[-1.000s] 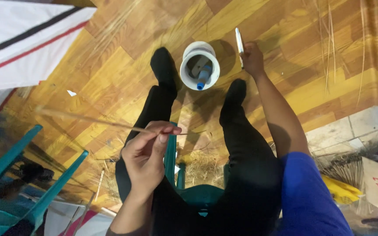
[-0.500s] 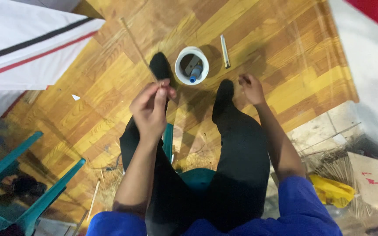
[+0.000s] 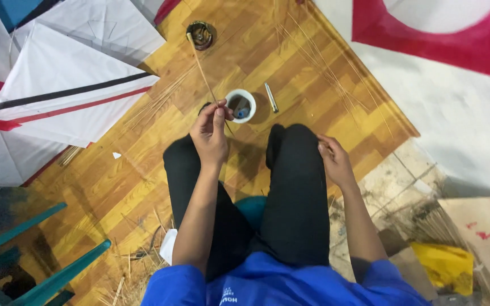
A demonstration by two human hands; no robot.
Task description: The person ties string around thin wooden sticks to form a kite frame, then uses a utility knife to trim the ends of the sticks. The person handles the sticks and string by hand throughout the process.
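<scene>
Raised since the earlier frame, the left hand [image 3: 211, 133] pinches a thin pale bamboo stick [image 3: 204, 71] — right hand [image 3: 334, 161], loosely curled and empty, rests on the knee beside the white round tub [image 3: 241, 105].

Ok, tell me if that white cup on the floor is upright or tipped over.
Upright. The white cup stands on the wooden floor with its round mouth facing up, and something blue shows inside.

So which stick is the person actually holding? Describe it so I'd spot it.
Start at the wooden floor and find the white cup. Just left of it, the left hand pinches a thin stick. Unlike the sticks lying scattered, it is raised.
</scene>
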